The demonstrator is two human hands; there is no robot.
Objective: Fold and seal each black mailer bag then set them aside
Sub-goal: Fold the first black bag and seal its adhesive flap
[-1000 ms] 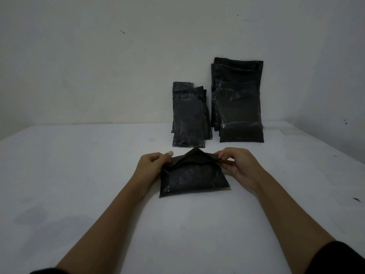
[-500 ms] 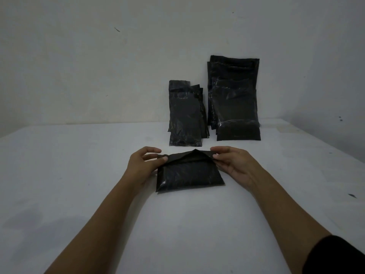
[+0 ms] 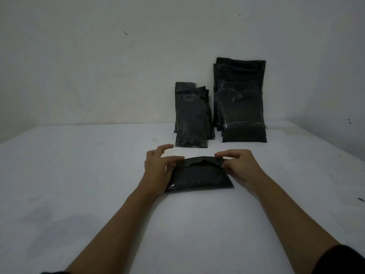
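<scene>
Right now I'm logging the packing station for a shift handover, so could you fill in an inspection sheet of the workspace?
Surface: white table, faint dark smudges near the front left.
Job's things: folded black mailer bag lying flat between the hands, its top flap raised, not yet sealed.
Clutter: narrow stack of black bags and wide stack of black bags, both leaning on the wall.
Hands: left hand grips the bag's left end with its thumb on top; right hand pinches the flap's right corner.
Cables: nothing seen.
Surroundings: plain white wall with a few small marks.
</scene>
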